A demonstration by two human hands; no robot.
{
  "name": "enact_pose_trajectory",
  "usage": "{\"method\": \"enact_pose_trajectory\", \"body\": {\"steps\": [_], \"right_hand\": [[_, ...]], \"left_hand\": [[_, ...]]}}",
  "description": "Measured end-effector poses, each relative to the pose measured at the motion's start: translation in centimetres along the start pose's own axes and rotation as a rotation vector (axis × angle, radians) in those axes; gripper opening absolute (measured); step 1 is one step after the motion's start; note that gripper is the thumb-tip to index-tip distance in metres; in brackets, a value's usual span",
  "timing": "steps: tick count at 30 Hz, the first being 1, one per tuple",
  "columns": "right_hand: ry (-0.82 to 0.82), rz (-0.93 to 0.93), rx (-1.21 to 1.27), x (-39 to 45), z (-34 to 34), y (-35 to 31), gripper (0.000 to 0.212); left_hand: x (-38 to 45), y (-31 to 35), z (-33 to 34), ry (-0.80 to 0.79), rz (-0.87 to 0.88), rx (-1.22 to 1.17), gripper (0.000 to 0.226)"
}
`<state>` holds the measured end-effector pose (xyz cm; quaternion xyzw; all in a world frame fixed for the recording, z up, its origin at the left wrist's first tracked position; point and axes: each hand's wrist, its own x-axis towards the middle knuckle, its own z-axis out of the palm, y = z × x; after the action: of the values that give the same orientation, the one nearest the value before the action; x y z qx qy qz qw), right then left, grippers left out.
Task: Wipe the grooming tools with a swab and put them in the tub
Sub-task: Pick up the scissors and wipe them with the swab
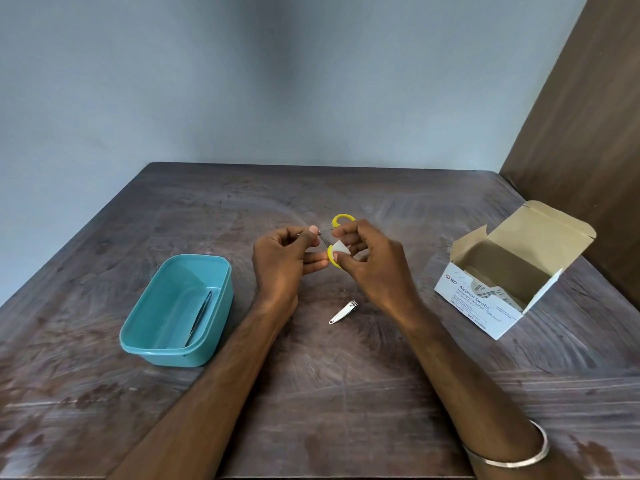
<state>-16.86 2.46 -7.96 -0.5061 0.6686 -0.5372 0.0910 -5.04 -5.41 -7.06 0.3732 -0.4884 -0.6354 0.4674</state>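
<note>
on the dark wooden table (346, 393) an opened box of alcohol swabs (498, 299) is set at the right and a teal tub (207, 348), with tweezers (199, 320) inside, at the left. above the middle, yellow-handled scissors (333, 255) are pinched at the blades by the left hand (284, 261), while a white swab (340, 248) is pinched against them by the right hand (370, 261). a nail clipper (343, 312) is laid just below.
</note>
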Motion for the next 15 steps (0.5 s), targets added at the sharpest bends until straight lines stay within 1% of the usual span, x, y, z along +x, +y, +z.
{"method": "enact_pose_trajectory", "body": {"steps": [9,12,15], "right_hand": [[0.136,0.076,-0.04,0.13,0.08,0.3,0.025],[0.183,0.122,0.023,0.41,-0.08,0.42,0.024],[0.235,0.183,0.137,0.48,-0.22,0.48,0.029]], "left_hand": [[-0.33,0.05,0.41,-0.029,0.008,-0.049,0.014],[-0.45,0.13,0.59,-0.052,0.003,-0.08,0.015],[-0.56,0.12,0.75,-0.072,0.007,-0.086,0.016]]}}
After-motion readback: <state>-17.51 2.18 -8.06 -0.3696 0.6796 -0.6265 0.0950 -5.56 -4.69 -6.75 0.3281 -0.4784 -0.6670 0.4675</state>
